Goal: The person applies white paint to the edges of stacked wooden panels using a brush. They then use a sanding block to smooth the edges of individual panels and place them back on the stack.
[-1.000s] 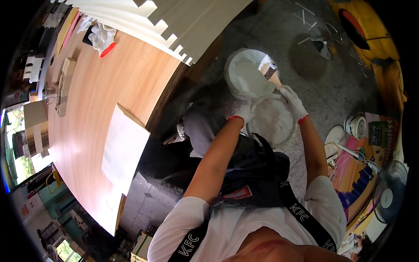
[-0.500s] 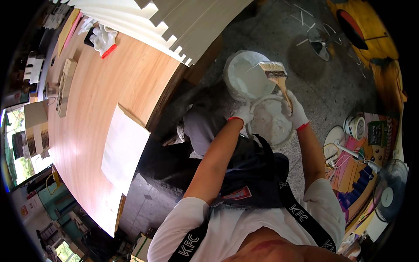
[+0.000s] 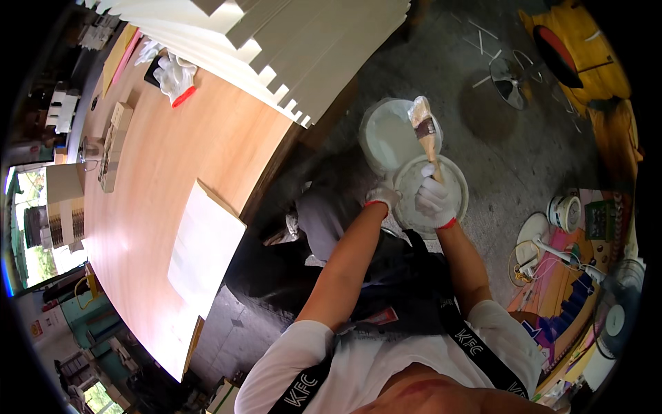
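Observation:
My gloved right hand (image 3: 436, 201) is wrapped round the wooden handle of a wide flat paintbrush (image 3: 426, 136). Its white-coated bristles point away from me, seen nearly edge-on, over the right side of a plastic-lined bucket (image 3: 376, 162) of pale liquid. Nearer to me, a round pale lid (image 3: 463, 199), or perhaps a second bucket's top, sits under my right hand. At its left edge my gloved left hand (image 3: 385, 196) is closed, apparently gripping the rim; its fingertips are partly hidden. Both gloves are white with red cuffs.
A wood-topped table (image 3: 186, 152) stands at left, with a white sheet (image 3: 207, 248), a spare glove (image 3: 174, 77) and stacked pale strips (image 3: 310, 69). A fan (image 3: 610, 324), a small white tub (image 3: 564, 214) and a yellow bag (image 3: 593, 58) are at right.
My right hand has moved left and nearer, over the round lid. The brush has turned from broad side to edge-on. My left hand stays at the rim; the whole view has shifted slightly.

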A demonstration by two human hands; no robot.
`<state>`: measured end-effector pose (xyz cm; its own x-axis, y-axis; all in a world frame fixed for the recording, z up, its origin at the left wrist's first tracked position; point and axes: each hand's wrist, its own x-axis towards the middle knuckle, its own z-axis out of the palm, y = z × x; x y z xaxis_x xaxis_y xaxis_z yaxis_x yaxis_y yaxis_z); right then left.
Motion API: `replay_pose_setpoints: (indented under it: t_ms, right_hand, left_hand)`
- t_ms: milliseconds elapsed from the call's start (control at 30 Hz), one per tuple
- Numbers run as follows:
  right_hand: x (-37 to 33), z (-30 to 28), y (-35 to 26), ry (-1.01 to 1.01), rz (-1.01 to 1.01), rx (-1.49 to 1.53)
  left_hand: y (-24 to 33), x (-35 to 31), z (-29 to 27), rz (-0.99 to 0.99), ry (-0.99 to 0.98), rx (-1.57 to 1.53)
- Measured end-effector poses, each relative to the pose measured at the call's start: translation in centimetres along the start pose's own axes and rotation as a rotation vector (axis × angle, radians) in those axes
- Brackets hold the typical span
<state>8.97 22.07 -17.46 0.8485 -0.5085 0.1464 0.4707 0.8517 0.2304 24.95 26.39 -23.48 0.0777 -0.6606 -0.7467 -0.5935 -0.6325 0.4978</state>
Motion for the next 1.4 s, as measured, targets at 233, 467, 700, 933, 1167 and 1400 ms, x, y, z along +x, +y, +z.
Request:
replay_pose_setpoints:
  t_ms: [233,467,700,933,1167,1400]
  right_hand:
    - [2.3,7.6,-0.7,0.678,-0.157,-1.169]
    - [-0.2,11.6,-2.0,0.671,-0.097,-1.277]
    - [0.1,11.8,-1.5,0.588,-0.196,-1.161]
    - [-0.5,15.0,-1.6,0.449,-0.278,-1.036]
    - [2.1,20.3,-1.6,0.206,-0.398,-0.939]
    - [7.6,28.4,-3.3,0.326,-0.511,-0.923]
  left_hand:
    - [-4.8,6.5,0.4,-0.218,0.351,-0.414]
    - [-2.1,9.1,-0.2,-0.197,0.365,-0.785]
    - [-7.7,13.3,1.6,-0.207,0.656,-0.850]
    - [-1.1,-2.6,-6.5,0.394,0.532,-1.058]
    - [8.6,-37.3,-19.6,1.077,0.776,0.229]
    - [20.2,-51.6,-33.7,0.902,1.361,0.554]
